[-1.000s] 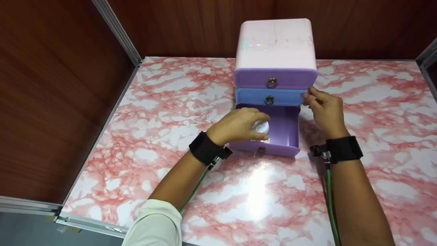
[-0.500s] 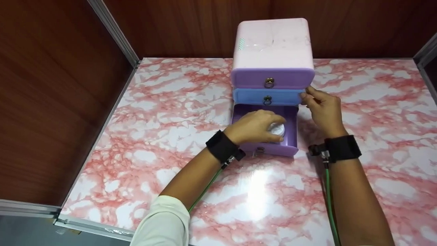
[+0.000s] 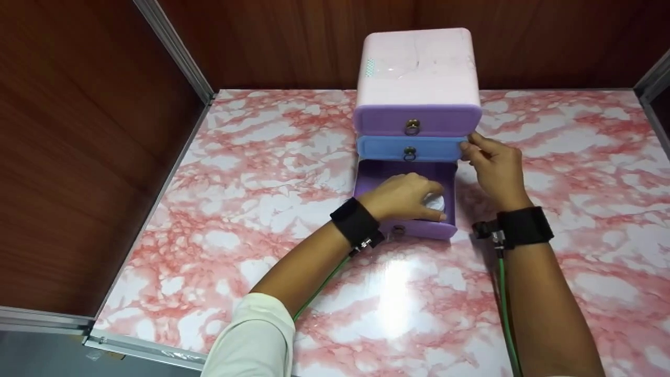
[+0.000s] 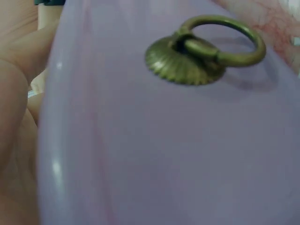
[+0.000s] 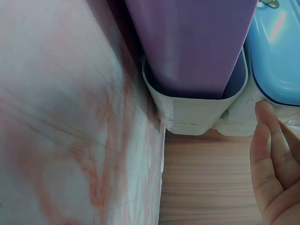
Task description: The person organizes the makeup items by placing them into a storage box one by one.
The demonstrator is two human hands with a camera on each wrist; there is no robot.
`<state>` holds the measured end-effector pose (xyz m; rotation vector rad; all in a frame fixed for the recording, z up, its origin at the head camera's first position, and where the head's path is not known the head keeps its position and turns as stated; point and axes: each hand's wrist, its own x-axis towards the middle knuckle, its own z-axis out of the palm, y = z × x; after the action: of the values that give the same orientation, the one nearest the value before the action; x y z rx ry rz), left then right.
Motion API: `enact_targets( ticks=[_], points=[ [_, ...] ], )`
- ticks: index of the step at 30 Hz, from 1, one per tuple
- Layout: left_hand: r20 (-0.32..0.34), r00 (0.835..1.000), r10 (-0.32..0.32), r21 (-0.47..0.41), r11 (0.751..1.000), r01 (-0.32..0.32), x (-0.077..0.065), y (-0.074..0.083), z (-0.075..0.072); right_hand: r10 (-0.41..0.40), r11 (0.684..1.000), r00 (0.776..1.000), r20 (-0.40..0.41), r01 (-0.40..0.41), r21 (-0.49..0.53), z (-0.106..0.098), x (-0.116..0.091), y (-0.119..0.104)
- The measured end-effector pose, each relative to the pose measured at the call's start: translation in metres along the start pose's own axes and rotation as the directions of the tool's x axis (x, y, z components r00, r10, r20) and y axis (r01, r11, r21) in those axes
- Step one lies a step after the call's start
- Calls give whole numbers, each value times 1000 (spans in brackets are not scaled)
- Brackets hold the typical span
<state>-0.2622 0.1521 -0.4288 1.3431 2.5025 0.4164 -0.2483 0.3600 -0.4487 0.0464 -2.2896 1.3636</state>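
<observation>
A small drawer cabinet (image 3: 419, 68) with a pale pink top stands at the back of the table. Its bottom purple drawer (image 3: 426, 229) is pulled out. Inside that drawer, my left hand (image 3: 400, 196) grips a small round white-topped container (image 3: 434, 202) near the right wall; the hand covers most of it. My right hand (image 3: 500, 170) pinches the cabinet's right edge beside the closed blue drawer (image 3: 382, 147), thumb at the front corner, fingers along the side. The drawer front with its brass ring pull (image 4: 187, 61) fills the left wrist view, hiding the left fingertips.
Above the blue drawer, a purple top drawer (image 3: 382, 120) is closed. The tabletop (image 3: 251, 209) has a red and white marbled pattern. Dark wood panels (image 3: 288, 47) rise behind and at the left. Green cables (image 3: 505, 303) run from both wrist cameras along the forearms.
My left hand has moved right inside the bottom drawer, carrying the white-topped container from the middle toward the right wall. The right hand keeps its place at the cabinet's edge.
</observation>
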Motion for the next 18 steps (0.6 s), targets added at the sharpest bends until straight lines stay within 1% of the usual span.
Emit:
enact_targets(
  ticks=[6,12,16,18],
  points=[
    [27,1000,17,-10,1000,-16,6,0,4,16,1000,1000,1,-16,7,-1,-1,-3],
    [43,999,18,-20,1000,-18,7,-3,5,23,999,1000,7,-23,28,-4,-7,-30],
    [60,998,18,-16,1000,-17,8,-6,6,28,999,999,16,-29,35,-3,-6,-24],
    [68,997,23,-13,1000,-22,9,-6,8,21,999,1000,14,-22,24,-3,-4,-18]
  ],
)
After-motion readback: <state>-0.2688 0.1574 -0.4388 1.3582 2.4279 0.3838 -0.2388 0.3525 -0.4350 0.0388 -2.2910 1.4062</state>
